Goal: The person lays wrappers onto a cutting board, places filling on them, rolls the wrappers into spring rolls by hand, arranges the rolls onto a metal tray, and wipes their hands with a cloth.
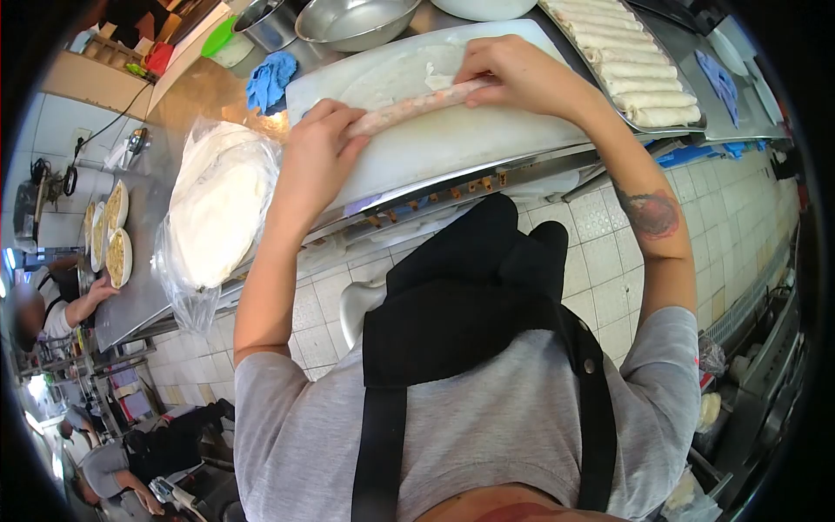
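One long, pale, orange-flecked roll (414, 108)

Roll (413, 109): ends hidden by left hand (320, 139) and right hand (513, 74), upper centre.
White dish (484, 8): cut by top edge.
Row of rolls (628, 65): cut off, upper right.
Co-worker (57, 318): head blurred, far left.

Metal table (143, 274) beneath board (470, 135), tray (665, 130), cloth (271, 81)

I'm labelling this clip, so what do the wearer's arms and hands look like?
The left hand and right hand are ungloved. The sleeves are short and grey; the right forearm bears a rounded, dark and reddish marking, perhaps a tattoo.
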`<state>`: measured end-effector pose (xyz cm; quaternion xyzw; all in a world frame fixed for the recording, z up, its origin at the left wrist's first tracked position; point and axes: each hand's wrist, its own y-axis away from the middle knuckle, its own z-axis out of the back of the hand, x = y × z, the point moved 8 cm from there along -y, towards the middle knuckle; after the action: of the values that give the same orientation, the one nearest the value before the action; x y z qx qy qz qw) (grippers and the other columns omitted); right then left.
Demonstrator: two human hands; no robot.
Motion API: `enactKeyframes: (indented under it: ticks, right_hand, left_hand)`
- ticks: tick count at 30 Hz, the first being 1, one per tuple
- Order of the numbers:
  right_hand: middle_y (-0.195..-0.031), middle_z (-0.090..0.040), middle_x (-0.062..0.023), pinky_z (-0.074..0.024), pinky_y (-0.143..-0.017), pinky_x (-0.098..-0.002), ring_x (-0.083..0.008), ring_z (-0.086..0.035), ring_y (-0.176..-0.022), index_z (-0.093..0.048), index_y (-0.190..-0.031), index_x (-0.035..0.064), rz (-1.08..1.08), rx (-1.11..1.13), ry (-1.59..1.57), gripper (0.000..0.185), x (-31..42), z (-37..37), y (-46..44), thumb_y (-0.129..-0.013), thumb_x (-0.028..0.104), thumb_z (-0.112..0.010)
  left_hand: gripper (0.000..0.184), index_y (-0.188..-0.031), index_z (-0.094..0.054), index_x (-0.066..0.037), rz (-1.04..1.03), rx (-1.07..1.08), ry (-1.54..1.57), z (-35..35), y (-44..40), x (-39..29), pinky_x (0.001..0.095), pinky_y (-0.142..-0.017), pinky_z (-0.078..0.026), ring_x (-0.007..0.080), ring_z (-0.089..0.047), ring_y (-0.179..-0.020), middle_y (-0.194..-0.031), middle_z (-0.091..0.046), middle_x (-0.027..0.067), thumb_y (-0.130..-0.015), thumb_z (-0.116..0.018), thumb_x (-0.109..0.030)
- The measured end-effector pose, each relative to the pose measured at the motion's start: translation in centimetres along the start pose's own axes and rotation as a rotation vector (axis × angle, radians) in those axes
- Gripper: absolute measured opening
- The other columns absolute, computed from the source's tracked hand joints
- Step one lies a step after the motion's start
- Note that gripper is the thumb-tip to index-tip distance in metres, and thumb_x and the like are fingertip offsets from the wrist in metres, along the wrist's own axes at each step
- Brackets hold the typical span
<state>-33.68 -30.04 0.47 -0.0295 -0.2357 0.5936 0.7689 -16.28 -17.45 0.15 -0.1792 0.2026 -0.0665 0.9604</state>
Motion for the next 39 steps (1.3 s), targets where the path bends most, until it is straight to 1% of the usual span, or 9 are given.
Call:
enactKeyframes:
  ticks: [4, 12, 15, 19, 24, 28, 31, 35, 39]
  right_hand:
    - [-0.092, -0.069, -0.0121, -0.0528, -0.077, -0.0345, -0.0268, -0.067, -0.084, -0.073, -0.098, -0.0010, -0.132, 0.017, -0.038, 0.027, -1.6, 1.9, 2.0, -0.074, 0.011, -0.080]
    - [-0.094, -0.067, -0.0113, -0.0517, -0.076, -0.0347, -0.0270, -0.065, -0.083, -0.072, -0.104, -0.0010, -0.017, -0.042, 0.033, 0.031, -1.1, 2.4, 1.8, -0.076, 0.010, -0.078]
    - [-0.093, -0.066, -0.0107, -0.0513, -0.076, -0.0346, -0.0262, -0.064, -0.084, -0.071, -0.107, -0.0007, -0.052, -0.002, -0.008, 0.033, -1.5, 1.8, 1.9, -0.076, 0.009, -0.077]
    - [-0.089, -0.069, -0.0129, -0.0520, -0.073, -0.0341, -0.0266, -0.065, -0.078, -0.072, -0.101, -0.0002, -0.088, 0.019, -0.064, 0.028, -1.8, 2.0, 1.8, -0.077, 0.011, -0.078]
    - [-0.086, -0.062, -0.0054, -0.0479, -0.073, -0.0303, -0.0146, -0.056, -0.080, -0.068, -0.111, 0.0011, -0.250, 0.159, -0.146, 0.039, -3.5, 0.9, 1.4, -0.073, 0.005, -0.077]
    - [-0.082, -0.060, -0.0057, -0.0464, -0.072, -0.0299, -0.0172, -0.057, -0.077, -0.068, -0.110, 0.0017, -0.212, 0.131, -0.101, 0.039, -1.8, 1.6, 0.8, -0.074, 0.009, -0.079]
    - [-0.086, -0.063, -0.0077, -0.0476, -0.073, -0.0324, -0.0220, -0.060, -0.079, -0.068, -0.109, -0.0002, -0.145, 0.113, -0.093, 0.037, -0.6, 1.0, 0.0, -0.074, 0.008, -0.078]
    - [-0.088, -0.064, -0.0104, -0.0484, -0.073, -0.0331, -0.0242, -0.062, -0.080, -0.068, -0.104, -0.0024, -0.119, 0.135, -0.095, 0.032, 1.1, -0.8, -1.6, -0.075, 0.007, -0.077]
    - [-0.089, -0.064, -0.0121, -0.0484, -0.072, -0.0330, -0.0243, -0.062, -0.080, -0.068, -0.097, -0.0044, -0.181, 0.116, -0.143, 0.025, 0.4, -0.4, -0.9, -0.076, 0.006, -0.076]
  left_hand:
    - [0.031, -0.107, -0.071, 0.001, 0.012, -0.004, -0.020, 0.9, 0.8, 0.2, 0.0390, -0.083, -0.049, 0.0313, -0.061, -0.091, -0.095, -0.062, 0.0128, -0.077, -0.076, -0.005]
    - [0.032, -0.108, -0.071, 0.001, -0.124, -0.041, -0.114, 1.2, -0.2, -1.0, 0.0374, -0.079, -0.048, 0.0283, -0.060, -0.085, -0.091, -0.062, 0.0119, -0.077, -0.076, -0.004]
    - [0.031, -0.109, -0.071, 0.001, 0.025, 0.079, -0.002, 0.2, -0.4, 0.2, 0.0374, -0.079, -0.050, 0.0298, -0.064, -0.086, -0.094, -0.066, 0.0141, -0.079, -0.074, -0.005]
    - [0.030, -0.109, -0.070, 0.001, 0.013, 0.144, -0.011, 0.0, -0.8, 0.2, 0.0379, -0.080, -0.052, 0.0321, -0.068, -0.089, -0.100, -0.069, 0.0179, -0.081, -0.073, -0.007]
    - [0.030, -0.109, -0.069, 0.000, 0.006, 0.190, -0.035, -0.4, -1.5, 1.3, 0.0403, -0.082, -0.054, 0.0340, -0.068, -0.091, -0.100, -0.070, 0.0182, -0.082, -0.073, -0.012]
    - [0.034, -0.110, -0.066, -0.001, -0.045, 0.123, -0.031, -0.1, -1.1, 1.2, 0.0417, -0.083, -0.053, 0.0338, -0.067, -0.093, -0.098, -0.069, 0.0162, -0.081, -0.075, -0.016]
    - [0.036, -0.110, -0.064, -0.002, -0.160, -0.055, -0.110, -0.2, -1.0, -0.2, 0.0418, -0.085, -0.052, 0.0330, -0.065, -0.096, -0.098, -0.066, 0.0149, -0.080, -0.076, -0.018]
    - [0.029, -0.101, -0.069, -0.002, -0.064, 0.092, -0.039, -2.4, -2.1, 0.2, 0.0417, -0.085, -0.052, 0.0339, -0.063, -0.096, -0.098, -0.065, 0.0146, -0.080, -0.076, -0.019]
    - [0.024, -0.097, -0.071, -0.002, -0.031, 0.099, -0.028, -1.6, -1.6, 0.4, 0.0415, -0.082, -0.052, 0.0341, -0.064, -0.094, -0.097, -0.066, 0.0150, -0.080, -0.076, -0.018]
